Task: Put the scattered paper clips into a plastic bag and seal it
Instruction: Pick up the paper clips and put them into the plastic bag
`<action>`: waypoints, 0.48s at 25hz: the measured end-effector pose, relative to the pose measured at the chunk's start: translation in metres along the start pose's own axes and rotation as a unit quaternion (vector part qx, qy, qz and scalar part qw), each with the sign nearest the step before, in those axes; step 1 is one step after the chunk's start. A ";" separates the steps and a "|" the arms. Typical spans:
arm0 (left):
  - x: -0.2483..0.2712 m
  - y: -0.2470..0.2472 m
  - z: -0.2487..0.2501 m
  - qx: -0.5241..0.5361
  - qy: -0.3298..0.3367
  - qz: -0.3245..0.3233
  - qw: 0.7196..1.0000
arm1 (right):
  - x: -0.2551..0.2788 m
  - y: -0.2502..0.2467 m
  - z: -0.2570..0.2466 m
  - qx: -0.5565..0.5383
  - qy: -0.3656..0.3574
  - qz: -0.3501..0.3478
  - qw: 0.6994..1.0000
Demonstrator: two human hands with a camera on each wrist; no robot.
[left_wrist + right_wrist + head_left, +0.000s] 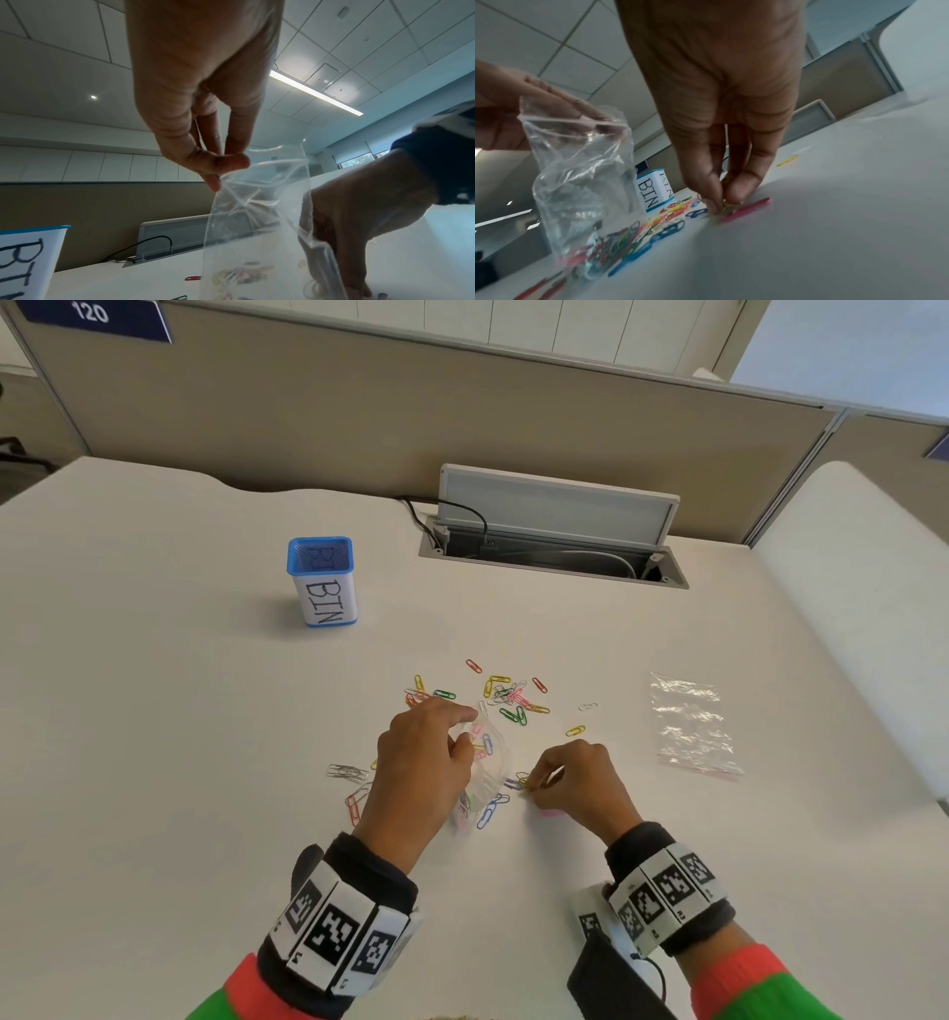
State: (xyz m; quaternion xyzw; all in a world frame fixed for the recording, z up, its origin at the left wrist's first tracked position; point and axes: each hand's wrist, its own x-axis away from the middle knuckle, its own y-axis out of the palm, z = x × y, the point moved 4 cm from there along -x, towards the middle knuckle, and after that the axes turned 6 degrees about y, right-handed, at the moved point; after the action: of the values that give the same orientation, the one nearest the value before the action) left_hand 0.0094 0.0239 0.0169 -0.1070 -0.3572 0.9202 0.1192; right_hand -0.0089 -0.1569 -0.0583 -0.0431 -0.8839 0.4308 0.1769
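My left hand [457, 729] pinches the top rim of a clear plastic bag [488, 762] and holds it upright on the white table; its mouth gapes and several coloured clips lie in its bottom [608, 245]. In the left wrist view thumb and fingers [221, 162] pinch the bag [257, 223]. My right hand [539, 783] reaches down beside the bag and pinches a yellow paper clip [725, 204] on the table. A pink clip [746, 210] lies by those fingertips. Several scattered paper clips [506, 693] lie beyond both hands, and more lie to the left [349, 770].
A second clear bag [690, 724] with a red seal strip lies flat at the right. A blue-rimmed pot labelled BIN [323, 580] stands at the back left. An open cable hatch [554, 541] sits at the table's far edge, before a partition wall.
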 end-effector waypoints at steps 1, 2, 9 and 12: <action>0.000 0.001 0.000 -0.001 -0.003 -0.004 1.000 | 0.000 -0.001 0.001 -0.030 0.013 -0.004 0.999; 0.000 0.001 0.000 -0.002 -0.007 -0.008 1.000 | 0.001 -0.005 0.002 -0.063 0.021 -0.006 0.998; 0.003 0.001 0.007 0.035 -0.036 -0.024 0.998 | 0.024 -0.054 -0.048 -0.434 -0.022 -0.052 0.899; 0.004 0.004 0.011 0.036 -0.047 -0.034 0.998 | 0.032 -0.054 -0.070 -0.352 -0.063 -0.078 0.931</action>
State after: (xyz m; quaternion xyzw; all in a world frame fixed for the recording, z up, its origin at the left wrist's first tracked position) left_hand 0.0022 0.0151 0.0213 -0.0472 -0.3322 0.9319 0.1376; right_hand -0.0100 -0.1314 0.0315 -0.0064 -0.9888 0.0784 0.1272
